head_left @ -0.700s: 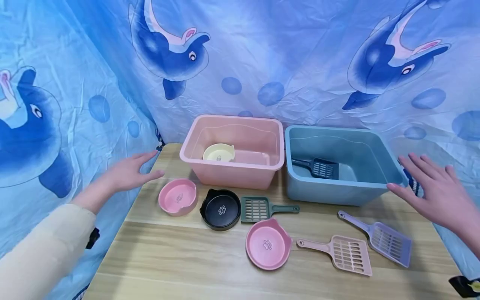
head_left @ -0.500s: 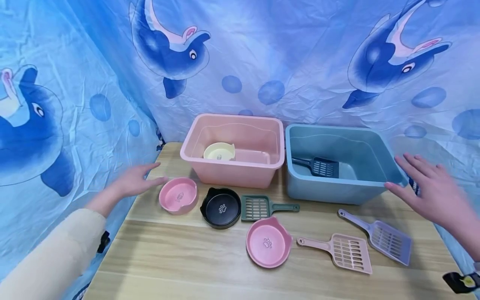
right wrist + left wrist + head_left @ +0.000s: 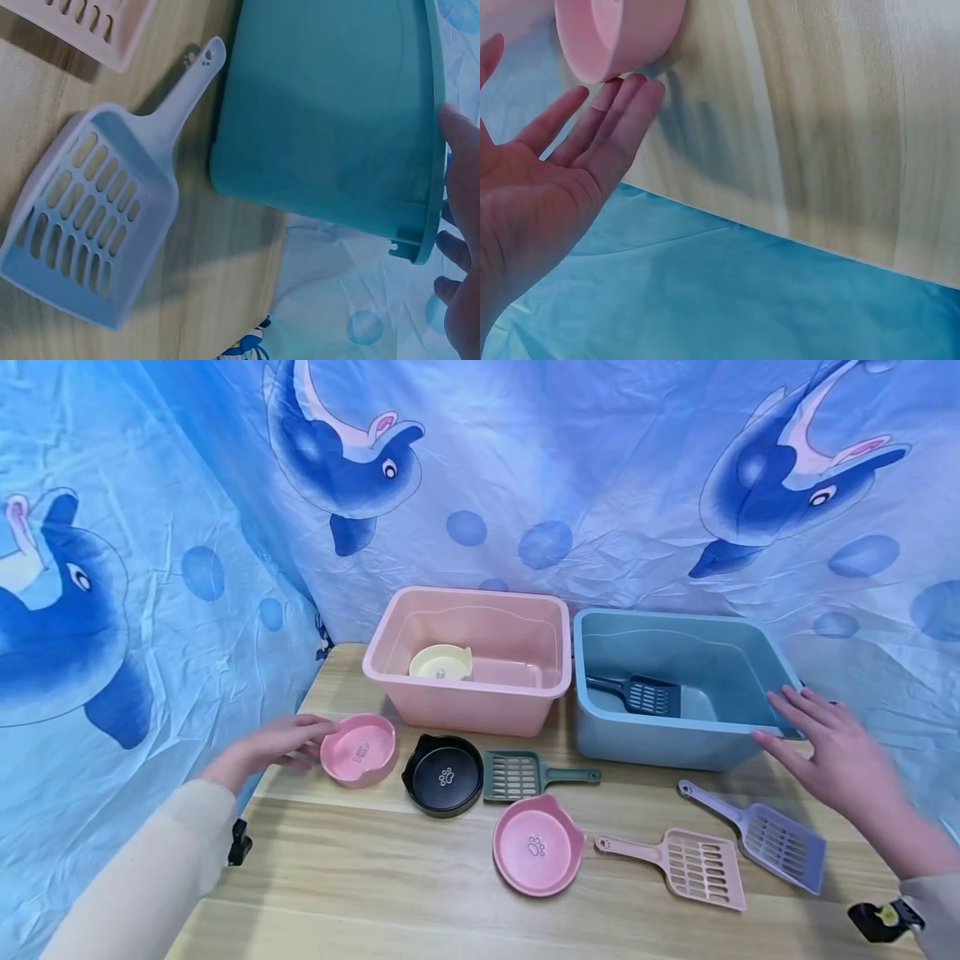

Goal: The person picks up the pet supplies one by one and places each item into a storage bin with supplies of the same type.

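Observation:
My left hand [image 3: 279,743] is beside a pink pet bowl [image 3: 360,770] with a fish-bone print, at the table's left. In the left wrist view its fingers are nearly straight, with the tips at the bowl's rim; whether they touch I cannot tell. My right hand [image 3: 843,756] is at the right front corner of a blue bin [image 3: 660,743], fingers extended near the rim. The right wrist view has the thumb at the bin's rim, contact unclear. A navy litter scoop [image 3: 651,696] lies inside this bin.
A pink bin [image 3: 468,712] holds a cream bowl [image 3: 441,662]. In front lie a black bowl [image 3: 444,777], a green scoop [image 3: 513,777], a pink paw-print bowl [image 3: 537,847], a pink scoop [image 3: 705,868] and a lavender scoop [image 3: 783,847]. A dolphin-print curtain [image 3: 480,468] stands behind.
My left hand has moved right and slightly down to the pink fish-bone bowl. My right hand has shifted left, closer over the blue bin's corner. The bowls, scoops and bins stay in place.

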`<state>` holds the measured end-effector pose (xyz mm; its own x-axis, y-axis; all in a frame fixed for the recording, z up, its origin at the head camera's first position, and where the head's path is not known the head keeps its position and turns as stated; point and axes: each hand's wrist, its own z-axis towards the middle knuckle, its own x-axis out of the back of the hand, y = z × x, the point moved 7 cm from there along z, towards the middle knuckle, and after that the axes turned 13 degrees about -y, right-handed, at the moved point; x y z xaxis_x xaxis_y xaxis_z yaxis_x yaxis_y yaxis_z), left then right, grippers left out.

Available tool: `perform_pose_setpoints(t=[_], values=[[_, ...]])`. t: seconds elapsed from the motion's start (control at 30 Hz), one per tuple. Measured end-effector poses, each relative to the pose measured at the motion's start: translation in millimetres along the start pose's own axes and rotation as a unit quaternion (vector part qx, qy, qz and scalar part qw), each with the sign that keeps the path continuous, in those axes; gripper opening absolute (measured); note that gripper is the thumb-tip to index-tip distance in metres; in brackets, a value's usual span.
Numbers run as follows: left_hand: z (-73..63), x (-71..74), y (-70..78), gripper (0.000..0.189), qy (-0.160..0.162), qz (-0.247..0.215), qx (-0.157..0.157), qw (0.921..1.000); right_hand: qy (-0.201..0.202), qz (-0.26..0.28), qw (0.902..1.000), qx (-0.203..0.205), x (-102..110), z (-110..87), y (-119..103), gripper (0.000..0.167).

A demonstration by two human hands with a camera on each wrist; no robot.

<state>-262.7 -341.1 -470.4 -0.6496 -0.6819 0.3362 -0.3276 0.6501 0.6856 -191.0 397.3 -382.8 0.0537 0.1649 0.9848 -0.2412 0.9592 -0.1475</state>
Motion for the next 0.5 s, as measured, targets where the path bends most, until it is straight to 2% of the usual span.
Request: perform_pose_setpoints(t=[0.17,0.37,0.5], values=[[10.1,0.0,-13.9,0.074,-0.003,-0.079,-0.004,0.9969,0.033,-0.016,0.9992,0.013,-3,-5.6,-2,0.068],[16.5,-1.9,-23.4,0.069,-0.007,-0.169,-0.01,0.9856,0.061,-0.014,0.9977,0.026,-12,-11.9,-1,0.062],[18.8,-1.3,-28.7,0.067,-0.012,-0.21,-0.018,0.9774,0.08,-0.005,0.9963,0.031,-13,-14.5,-1,0.059]])
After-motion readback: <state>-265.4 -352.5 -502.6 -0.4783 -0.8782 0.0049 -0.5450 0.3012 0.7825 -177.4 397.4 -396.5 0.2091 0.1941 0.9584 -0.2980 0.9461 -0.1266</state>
